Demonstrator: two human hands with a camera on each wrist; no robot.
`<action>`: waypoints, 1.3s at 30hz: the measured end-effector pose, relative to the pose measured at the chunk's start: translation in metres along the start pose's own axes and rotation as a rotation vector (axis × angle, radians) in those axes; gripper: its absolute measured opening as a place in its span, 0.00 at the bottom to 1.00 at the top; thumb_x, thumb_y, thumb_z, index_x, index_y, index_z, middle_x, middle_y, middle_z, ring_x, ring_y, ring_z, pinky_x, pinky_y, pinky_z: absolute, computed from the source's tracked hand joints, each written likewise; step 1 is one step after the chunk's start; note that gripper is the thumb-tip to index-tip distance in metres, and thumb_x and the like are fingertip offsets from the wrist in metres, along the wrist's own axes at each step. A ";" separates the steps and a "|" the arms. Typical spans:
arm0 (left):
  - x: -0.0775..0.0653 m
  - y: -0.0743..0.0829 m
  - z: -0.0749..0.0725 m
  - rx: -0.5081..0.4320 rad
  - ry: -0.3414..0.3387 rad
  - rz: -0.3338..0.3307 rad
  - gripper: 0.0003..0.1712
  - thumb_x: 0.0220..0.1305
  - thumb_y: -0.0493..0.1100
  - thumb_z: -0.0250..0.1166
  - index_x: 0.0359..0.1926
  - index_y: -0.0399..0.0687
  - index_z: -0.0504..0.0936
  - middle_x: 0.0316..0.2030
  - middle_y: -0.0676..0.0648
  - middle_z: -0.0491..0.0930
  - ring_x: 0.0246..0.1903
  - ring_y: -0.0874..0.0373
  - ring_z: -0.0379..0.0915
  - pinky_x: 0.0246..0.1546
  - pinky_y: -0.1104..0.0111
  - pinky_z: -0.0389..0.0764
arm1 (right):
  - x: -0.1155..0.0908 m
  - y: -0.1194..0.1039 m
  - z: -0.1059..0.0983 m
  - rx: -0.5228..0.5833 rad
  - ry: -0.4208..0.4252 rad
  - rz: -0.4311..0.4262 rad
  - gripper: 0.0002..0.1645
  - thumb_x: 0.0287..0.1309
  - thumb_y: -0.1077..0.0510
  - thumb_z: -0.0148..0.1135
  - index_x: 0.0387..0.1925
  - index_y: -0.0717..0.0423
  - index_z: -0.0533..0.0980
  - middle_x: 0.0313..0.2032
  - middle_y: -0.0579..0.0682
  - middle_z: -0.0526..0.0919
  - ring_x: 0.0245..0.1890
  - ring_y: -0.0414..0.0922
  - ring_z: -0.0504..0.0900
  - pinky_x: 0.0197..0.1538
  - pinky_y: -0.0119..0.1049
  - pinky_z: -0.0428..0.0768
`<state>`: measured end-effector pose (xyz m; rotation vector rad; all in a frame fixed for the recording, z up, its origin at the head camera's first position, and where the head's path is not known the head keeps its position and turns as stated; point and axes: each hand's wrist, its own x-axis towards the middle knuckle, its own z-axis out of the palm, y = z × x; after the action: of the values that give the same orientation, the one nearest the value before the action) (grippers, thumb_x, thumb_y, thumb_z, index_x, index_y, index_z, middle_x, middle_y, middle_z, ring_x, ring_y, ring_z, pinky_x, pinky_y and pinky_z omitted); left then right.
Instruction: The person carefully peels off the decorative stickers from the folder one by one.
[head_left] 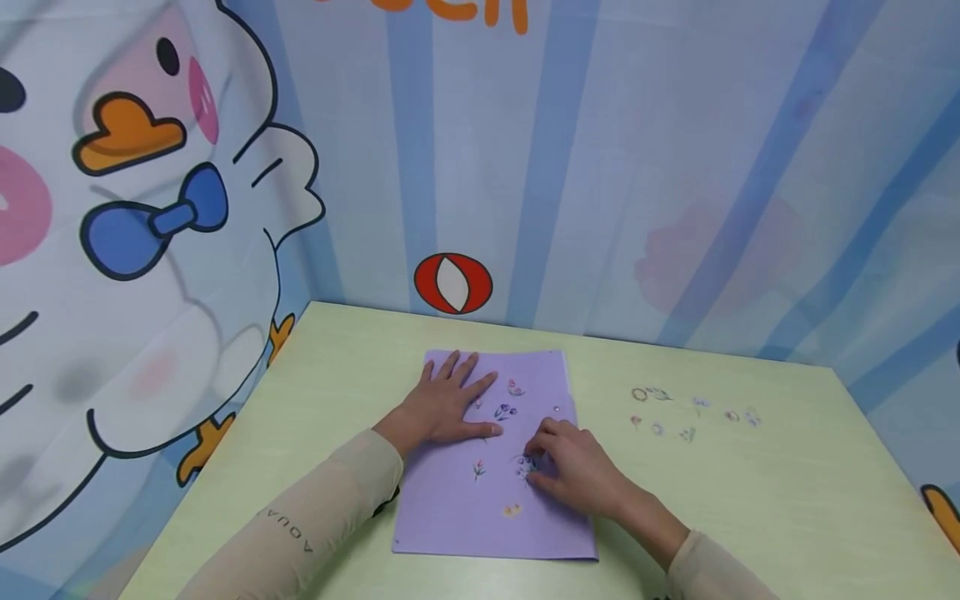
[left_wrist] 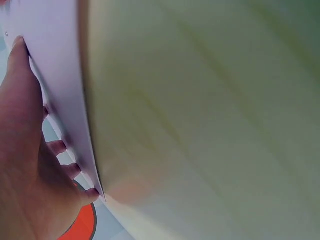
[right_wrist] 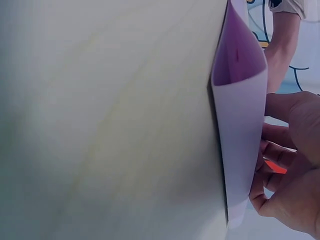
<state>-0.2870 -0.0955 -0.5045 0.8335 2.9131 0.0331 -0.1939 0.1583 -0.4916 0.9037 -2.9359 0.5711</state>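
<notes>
I have the right hand [head_left: 573,467] over the right half of a purple folded sheet [head_left: 450,517], its fingers bent, thumb and index tips touching the right edge of a bluish flower cluster [head_left: 523,468]; I can't tell whether they pinch it or only press. From those fingertips the cluster lies just to the left, flat on the sheet, whose long axis runs away from the person. The right hand is the nearer one; the left hand [head_left: 450,407] rests flat, fingers spread, on the sheet's upper left, up and left of the cluster. Loose flower pieces [head_left: 700,402] lie on the surface [head_left: 750,500] right of the sheet. I read "AQUA" on the left sleeve [head_left: 330,492]; the orange lettering [head_left: 453,10] on the backdrop [head_left: 480,167] is cut off, so I can't make it out.
</notes>
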 end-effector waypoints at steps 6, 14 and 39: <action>0.000 0.000 0.000 0.002 0.003 -0.002 0.57 0.64 0.86 0.48 0.86 0.66 0.51 0.85 0.42 0.45 0.83 0.35 0.38 0.77 0.34 0.47 | 0.002 0.002 0.001 0.020 0.001 0.019 0.15 0.55 0.53 0.81 0.42 0.50 0.85 0.40 0.40 0.79 0.40 0.40 0.75 0.45 0.43 0.75; 0.001 0.000 0.000 0.012 0.002 -0.004 0.57 0.64 0.87 0.46 0.86 0.67 0.50 0.85 0.43 0.44 0.83 0.35 0.38 0.77 0.35 0.48 | 0.000 0.003 0.000 0.005 -0.004 -0.001 0.15 0.57 0.52 0.80 0.44 0.52 0.87 0.42 0.40 0.79 0.40 0.39 0.75 0.45 0.42 0.76; 0.001 -0.002 0.001 -0.012 0.005 -0.005 0.58 0.64 0.86 0.49 0.86 0.67 0.51 0.85 0.43 0.43 0.83 0.36 0.36 0.77 0.34 0.46 | -0.001 0.001 -0.001 -0.087 -0.020 -0.080 0.18 0.60 0.49 0.79 0.47 0.53 0.86 0.45 0.43 0.81 0.45 0.43 0.78 0.45 0.44 0.78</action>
<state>-0.2888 -0.0967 -0.5056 0.8257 2.9160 0.0524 -0.1932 0.1600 -0.4909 1.0169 -2.9011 0.4300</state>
